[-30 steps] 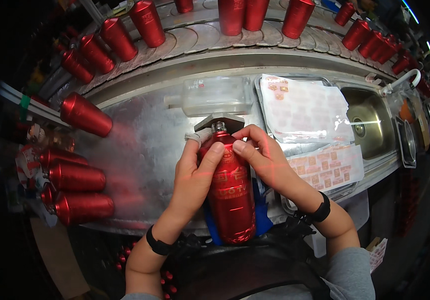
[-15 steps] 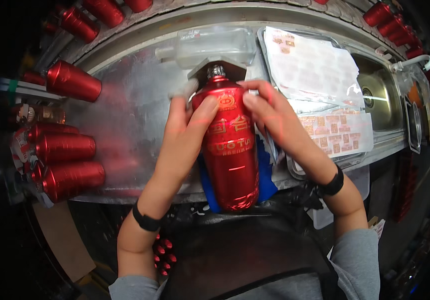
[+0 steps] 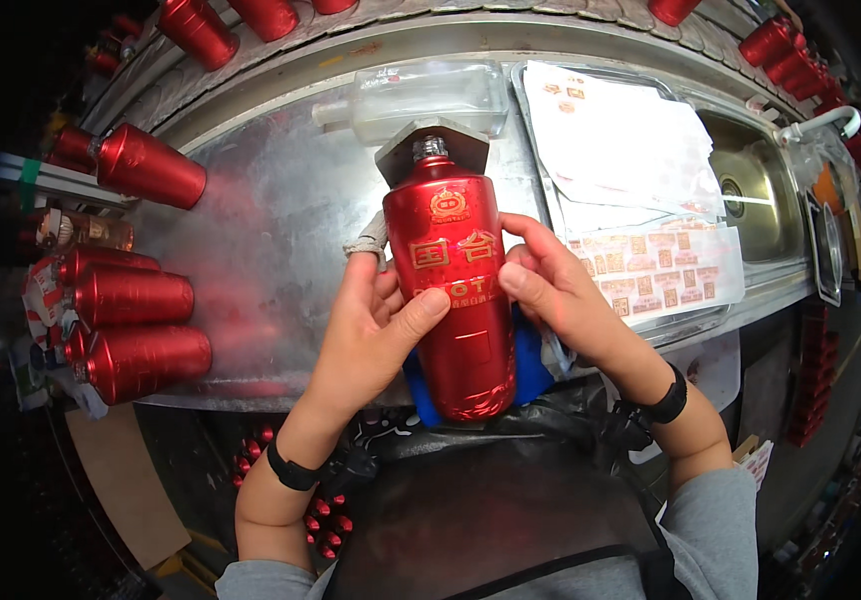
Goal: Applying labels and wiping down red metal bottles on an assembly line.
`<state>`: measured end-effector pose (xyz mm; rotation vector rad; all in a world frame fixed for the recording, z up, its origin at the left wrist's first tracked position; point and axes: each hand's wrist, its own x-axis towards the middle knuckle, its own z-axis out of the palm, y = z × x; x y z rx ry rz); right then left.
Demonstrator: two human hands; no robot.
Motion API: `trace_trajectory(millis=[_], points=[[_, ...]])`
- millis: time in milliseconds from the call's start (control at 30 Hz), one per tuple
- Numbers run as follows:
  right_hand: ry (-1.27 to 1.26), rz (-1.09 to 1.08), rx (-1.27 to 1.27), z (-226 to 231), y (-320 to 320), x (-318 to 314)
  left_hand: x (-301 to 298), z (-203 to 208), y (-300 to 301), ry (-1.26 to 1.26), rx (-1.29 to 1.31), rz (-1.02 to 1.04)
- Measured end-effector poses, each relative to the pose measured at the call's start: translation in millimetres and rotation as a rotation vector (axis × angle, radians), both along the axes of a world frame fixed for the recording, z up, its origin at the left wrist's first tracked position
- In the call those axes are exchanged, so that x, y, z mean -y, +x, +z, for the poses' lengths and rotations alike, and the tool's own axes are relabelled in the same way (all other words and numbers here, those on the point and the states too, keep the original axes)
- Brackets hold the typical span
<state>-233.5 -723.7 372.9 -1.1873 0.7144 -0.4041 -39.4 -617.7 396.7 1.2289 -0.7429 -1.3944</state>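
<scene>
A glossy red bottle (image 3: pixel 458 345) lies between the person's hands at the table's (image 3: pixel 271 290) near edge, its long axis running away from the body, neck at a grey angular metal rest (image 3: pixel 397 162), blue cloth (image 3: pixel 533 378) under its lower part. The left hand (image 3: pixel 371 325) holds it, thumb across the front, fingers round the left side; the right hand (image 3: pixel 563 295) (I cannot tell whether it grips or merely touches) meets the right edge, slightly nearer the neck.
</scene>
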Motion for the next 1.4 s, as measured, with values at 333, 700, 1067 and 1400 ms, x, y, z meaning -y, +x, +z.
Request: trace_trajectory(millis=[333, 700, 1067, 1400], points=[[0.023, 0.033, -0.008, 6, -1, -2, -4, -5, 6, -0.014, -0.014, -0.043], [0.036, 0.014, -0.031, 13, 0, -4, -6, -6, 6, -0.001, -0.078, -0.048], [0.110, -0.250, 0.012, -5, -13, 18, 8, 12, -15, 0.079, 0.168, 0.091], [-0.061, -0.393, 0.145, 42, 5, 7, 2, 10, -11, 0.042, 0.063, 0.075]])
